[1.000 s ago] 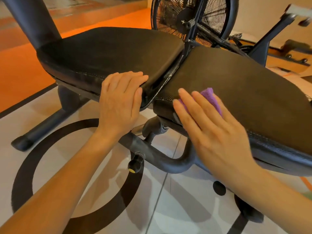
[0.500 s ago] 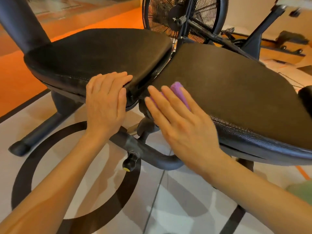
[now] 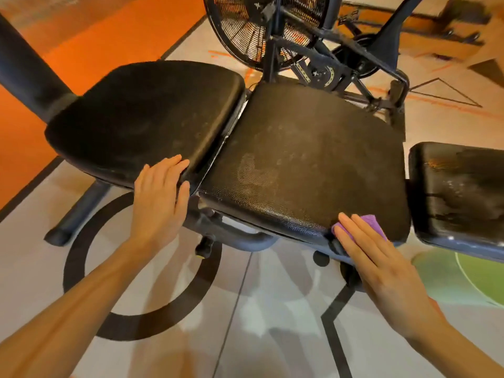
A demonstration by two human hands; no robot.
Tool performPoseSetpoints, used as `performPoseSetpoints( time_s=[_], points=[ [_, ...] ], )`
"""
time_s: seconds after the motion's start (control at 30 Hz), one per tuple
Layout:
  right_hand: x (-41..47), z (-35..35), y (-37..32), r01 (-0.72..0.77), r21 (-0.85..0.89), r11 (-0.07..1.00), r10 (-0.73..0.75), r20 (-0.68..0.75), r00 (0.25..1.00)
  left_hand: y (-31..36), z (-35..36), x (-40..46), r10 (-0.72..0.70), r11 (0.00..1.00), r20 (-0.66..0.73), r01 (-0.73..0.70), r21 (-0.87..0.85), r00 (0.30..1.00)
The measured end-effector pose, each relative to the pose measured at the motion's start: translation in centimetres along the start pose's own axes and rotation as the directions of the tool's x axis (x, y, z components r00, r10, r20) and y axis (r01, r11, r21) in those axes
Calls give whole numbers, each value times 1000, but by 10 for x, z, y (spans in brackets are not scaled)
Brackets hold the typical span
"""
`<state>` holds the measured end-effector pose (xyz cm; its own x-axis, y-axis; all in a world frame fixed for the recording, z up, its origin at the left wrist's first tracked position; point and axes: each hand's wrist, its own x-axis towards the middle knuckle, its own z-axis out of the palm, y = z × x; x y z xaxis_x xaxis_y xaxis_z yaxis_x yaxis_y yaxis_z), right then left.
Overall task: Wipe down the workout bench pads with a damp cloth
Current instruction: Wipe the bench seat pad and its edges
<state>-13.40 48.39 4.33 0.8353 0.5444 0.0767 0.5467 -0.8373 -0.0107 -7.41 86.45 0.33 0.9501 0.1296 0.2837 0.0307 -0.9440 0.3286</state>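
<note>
I hold the right hand (image 3: 381,257) flat, fingers straight, pressing the purple cloth (image 3: 372,223) onto the near right corner of the middle pad (image 3: 308,159); a flat palm spreads pressure across the cloth. My left hand (image 3: 158,195) lies open, fingers extended, on the near edge of the left pad (image 3: 144,115), which I judge serves to brace me and steady the bench. A third pad (image 3: 461,192) sits just beside the cloth's corner, streaked and mottled. Behind the bench stands a fan bike (image 3: 272,28).
</note>
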Motion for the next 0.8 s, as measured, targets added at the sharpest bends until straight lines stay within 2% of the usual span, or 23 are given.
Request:
performPoseSetpoints(
  time_s=[0.23,0.5,0.8],
  points=[
    [-14,-65,16,-132,95,987,128,52,990,65,-60,-20,37,998,191,-25,-65,981],
    [-24,-141,55,-284,191,940,268,108,957,146,-125,12,26,999,314,-17,-32,949],
    [0,-178,104,-350,251,903,337,95,937,204,-125,57,-14,999,411,25,-22,911]
  ],
)
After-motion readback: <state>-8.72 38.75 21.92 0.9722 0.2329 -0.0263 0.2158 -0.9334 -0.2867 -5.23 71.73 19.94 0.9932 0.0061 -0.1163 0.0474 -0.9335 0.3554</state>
